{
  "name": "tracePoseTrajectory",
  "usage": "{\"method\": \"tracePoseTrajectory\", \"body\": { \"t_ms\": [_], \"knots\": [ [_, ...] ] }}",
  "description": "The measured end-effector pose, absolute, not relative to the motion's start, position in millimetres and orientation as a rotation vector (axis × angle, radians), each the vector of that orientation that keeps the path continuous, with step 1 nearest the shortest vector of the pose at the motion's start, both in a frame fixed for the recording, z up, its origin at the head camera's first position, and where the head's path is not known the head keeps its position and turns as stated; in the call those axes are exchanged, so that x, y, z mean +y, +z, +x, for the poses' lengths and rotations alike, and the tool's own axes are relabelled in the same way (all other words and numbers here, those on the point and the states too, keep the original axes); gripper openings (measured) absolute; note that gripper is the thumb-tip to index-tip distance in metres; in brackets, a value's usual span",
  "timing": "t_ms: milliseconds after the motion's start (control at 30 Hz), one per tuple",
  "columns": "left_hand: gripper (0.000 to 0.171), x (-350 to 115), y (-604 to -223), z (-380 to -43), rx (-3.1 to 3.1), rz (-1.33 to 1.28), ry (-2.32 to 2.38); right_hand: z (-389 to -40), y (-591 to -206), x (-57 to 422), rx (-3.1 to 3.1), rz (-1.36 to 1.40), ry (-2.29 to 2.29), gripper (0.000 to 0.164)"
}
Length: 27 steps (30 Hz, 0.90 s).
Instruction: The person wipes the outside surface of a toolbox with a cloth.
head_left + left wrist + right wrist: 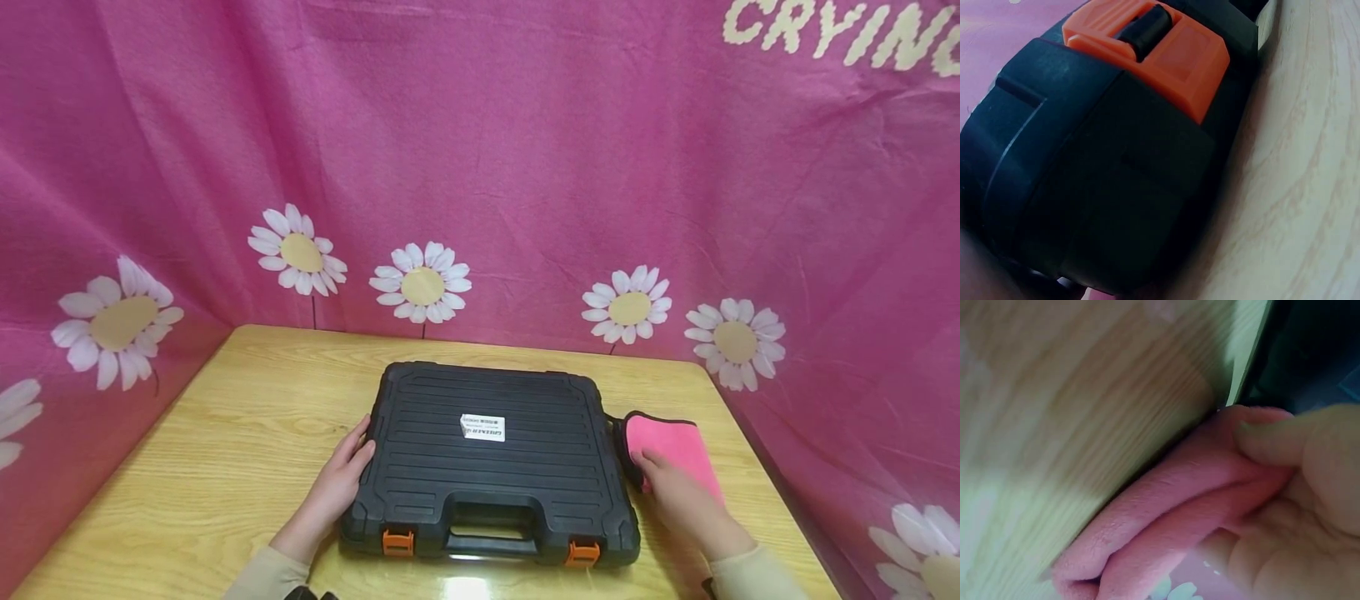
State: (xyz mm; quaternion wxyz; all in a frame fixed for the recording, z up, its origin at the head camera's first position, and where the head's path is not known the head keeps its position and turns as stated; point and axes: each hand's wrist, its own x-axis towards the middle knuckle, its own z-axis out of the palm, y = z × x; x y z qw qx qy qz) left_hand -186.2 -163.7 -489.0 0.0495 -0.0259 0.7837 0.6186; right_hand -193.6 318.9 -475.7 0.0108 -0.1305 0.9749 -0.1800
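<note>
A closed black plastic tool case (pixel 487 467) lies flat on the table, its handle and two orange latches on the side nearest me. My left hand (pixel 336 482) rests against the case's left side, thumb and fingers along the edge. In the left wrist view, the case corner and one orange latch (pixel 1154 56) fill most of the frame. To the right of the case is a folded pink cloth (pixel 675 446) with black edging. My right hand (pixel 678 496) pinches its near edge, and the right wrist view shows the thumb lying over the cloth's thick fold (pixel 1166 494).
A white label (pixel 483 427) with print is stuck on the case lid. The light wooden table (pixel 247 417) extends to both sides and behind the case. Pink fabric (pixel 487 167) with daisies hangs around the table's back and sides.
</note>
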Motion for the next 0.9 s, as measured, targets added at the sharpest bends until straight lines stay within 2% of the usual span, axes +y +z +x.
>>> {"method": "tracePoseTrajectory", "body": {
  "t_ms": [100, 300, 533, 900],
  "knots": [
    [0.061, -164, -489, -186, 2.396, -0.076, 1.876, -186, -478, 316, 3.046, -0.472, -0.438, 0.044],
    [0.061, -164, -488, -186, 2.398, -0.063, 1.879, -181, -481, 311, 3.041, -0.488, -0.266, 0.051],
    [0.061, -165, -488, -186, 2.382, -0.067, 1.885, -181, -484, 309, 3.025, -0.453, -0.252, 0.057],
    [0.06, -164, -486, -187, 2.44, -0.038, 1.839, -179, -477, 321, 3.032, -0.604, -0.361, 0.063]
  ]
}}
